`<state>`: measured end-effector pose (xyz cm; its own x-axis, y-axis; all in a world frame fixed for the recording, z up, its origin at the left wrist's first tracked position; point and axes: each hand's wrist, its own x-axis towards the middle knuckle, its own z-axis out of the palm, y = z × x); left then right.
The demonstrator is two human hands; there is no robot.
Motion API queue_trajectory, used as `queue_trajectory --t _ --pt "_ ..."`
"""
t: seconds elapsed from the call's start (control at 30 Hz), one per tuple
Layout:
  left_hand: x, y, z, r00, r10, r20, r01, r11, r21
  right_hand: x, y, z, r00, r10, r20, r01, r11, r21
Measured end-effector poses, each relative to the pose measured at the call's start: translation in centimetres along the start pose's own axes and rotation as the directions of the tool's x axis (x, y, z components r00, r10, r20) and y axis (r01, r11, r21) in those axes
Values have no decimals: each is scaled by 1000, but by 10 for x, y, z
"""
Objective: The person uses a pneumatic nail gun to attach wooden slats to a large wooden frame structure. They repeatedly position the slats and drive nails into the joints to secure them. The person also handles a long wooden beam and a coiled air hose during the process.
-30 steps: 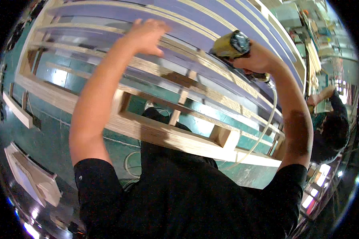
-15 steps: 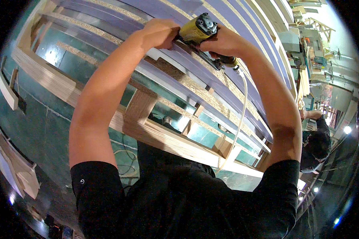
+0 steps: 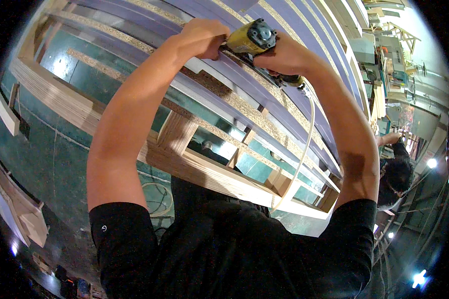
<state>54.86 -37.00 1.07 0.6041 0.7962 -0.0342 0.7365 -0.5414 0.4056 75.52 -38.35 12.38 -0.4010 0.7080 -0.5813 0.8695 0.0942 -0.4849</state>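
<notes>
My right hand [image 3: 284,55] grips a yellow and black pneumatic nail gun [image 3: 252,40], pressed against the slats of a wooden frame [image 3: 209,172] with purple-faced particle boards [image 3: 264,107]. My left hand [image 3: 202,37] is closed on the front of the same tool, next to its yellow head. A pale air hose [image 3: 304,149] hangs down from the gun's handle over the frame. Both my forearms reach up and forward from my black sleeves.
Green floor [image 3: 60,149] lies under the frame. Wooden offcuts [image 3: 20,209] rest at the left. A coiled hose [image 3: 157,197] sits on the floor near my body. Another person in black [image 3: 396,169] bends at the right beside stacked boards and machines.
Both hands have come together on the nail gun and moved up and left along the frame; the left hand, earlier flat on the slats, now holds the tool's front.
</notes>
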Motion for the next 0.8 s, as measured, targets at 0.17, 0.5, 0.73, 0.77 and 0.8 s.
queue_trajectory --t 0.17,0.5,0.73,0.77,0.8 --pt "5 -18 18 988 92 -124 -100 993 -62 0 9 -4 1000 3 -7 -2 999 47" --pt "85 -39 7 854 247 -458 -195 968 158 -10 72 -67 974 150 -172 -146 989 35" --pt "105 -27 4 987 123 -100 -108 984 144 24 60 -68 989 56 -139 -57 998 -4" --pt "105 -27 7 984 132 -124 -120 988 101 26 59 -68 988 38 -151 -38 999 5" --pt "106 -28 10 979 139 -148 -132 990 58 28 59 -67 987 20 -162 -18 1000 13"
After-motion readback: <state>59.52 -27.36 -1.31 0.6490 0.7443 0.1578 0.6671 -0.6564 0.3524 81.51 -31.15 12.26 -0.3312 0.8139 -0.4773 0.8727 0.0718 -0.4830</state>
